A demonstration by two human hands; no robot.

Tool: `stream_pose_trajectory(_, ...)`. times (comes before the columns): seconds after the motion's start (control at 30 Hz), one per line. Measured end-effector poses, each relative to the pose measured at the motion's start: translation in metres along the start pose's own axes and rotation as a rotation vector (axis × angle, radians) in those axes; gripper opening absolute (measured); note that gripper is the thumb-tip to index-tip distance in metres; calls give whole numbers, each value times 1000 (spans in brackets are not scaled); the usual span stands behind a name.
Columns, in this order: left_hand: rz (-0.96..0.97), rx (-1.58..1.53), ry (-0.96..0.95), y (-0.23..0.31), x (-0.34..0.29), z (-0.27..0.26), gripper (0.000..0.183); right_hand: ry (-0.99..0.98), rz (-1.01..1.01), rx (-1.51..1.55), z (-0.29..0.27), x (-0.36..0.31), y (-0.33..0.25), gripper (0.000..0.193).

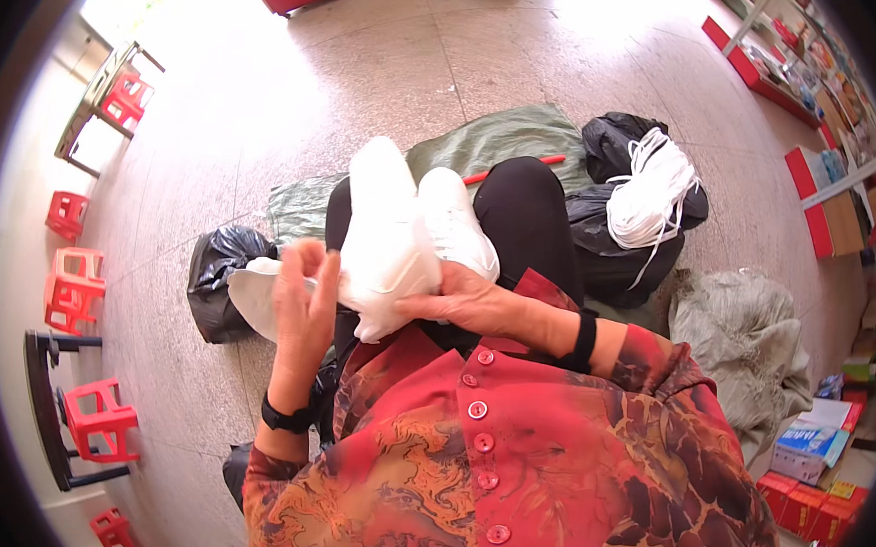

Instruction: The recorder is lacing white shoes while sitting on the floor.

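A white shoe (386,216) lies on my lap with its toe pointing away from me. My right hand (461,300) is wrapped around its heel end. A second white shoe (453,220) rests just right of it, between my knees. My left hand (305,291) is raised beside the heel of the first shoe, fingers upward and apart, with nothing visible in it. Behind that hand is a pale, rounded, shoe-like piece (253,299), partly hidden by my fingers and lying by a black plastic bag (222,282).
A green woven sheet (510,129) with a red rod (553,161) lies beyond my knees. White laces (650,191) sit bundled on black bags (599,218) at right, near a pale sack (737,339). Red stools (98,419) line the left wall; shelves (849,186) stand right.
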State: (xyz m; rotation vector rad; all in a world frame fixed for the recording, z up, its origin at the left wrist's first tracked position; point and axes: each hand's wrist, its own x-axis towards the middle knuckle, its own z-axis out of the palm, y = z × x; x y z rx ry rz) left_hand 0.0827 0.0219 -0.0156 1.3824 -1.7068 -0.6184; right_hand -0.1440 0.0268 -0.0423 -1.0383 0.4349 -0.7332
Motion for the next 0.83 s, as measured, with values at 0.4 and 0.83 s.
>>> stream_pose_trajectory(0.4,-181,235,-587,7,-12,-2,22,99,215,-227,-18,-65,-6,50)
stream_pose_trajectory(0.83,123,522,-524,28,3,87,55,871,-143,-1436,-61,-86,-14,75)
